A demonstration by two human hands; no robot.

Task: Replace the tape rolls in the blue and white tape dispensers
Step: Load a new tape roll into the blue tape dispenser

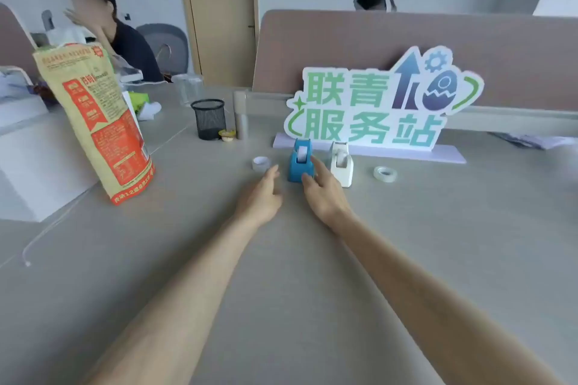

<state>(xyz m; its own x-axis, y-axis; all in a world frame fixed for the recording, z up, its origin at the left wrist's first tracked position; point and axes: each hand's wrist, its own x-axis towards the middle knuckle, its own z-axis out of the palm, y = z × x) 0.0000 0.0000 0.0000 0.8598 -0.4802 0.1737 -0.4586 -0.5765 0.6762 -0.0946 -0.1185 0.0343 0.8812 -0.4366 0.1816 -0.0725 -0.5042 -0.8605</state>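
A blue tape dispenser (pixel 298 162) with a white roll in it stands on the grey desk, and a white tape dispenser (pixel 342 162) stands just right of it. My right hand (pixel 323 191) touches the blue dispenser's near right side, fingers spread, not closed around it. My left hand (pixel 262 197) hovers just left of the blue dispenser, open and holding nothing. A loose tape roll (pixel 261 163) lies to the left of the dispensers. Another tape roll (pixel 385 174) lies to the right of the white one.
A printed sign (pixel 375 103) on a pale base stands right behind the dispensers. A tall orange and tan bag (pixel 100 122) stands at the left. A black mesh pen cup (pixel 209 119) sits further back. Two people sit beyond the desk dividers.
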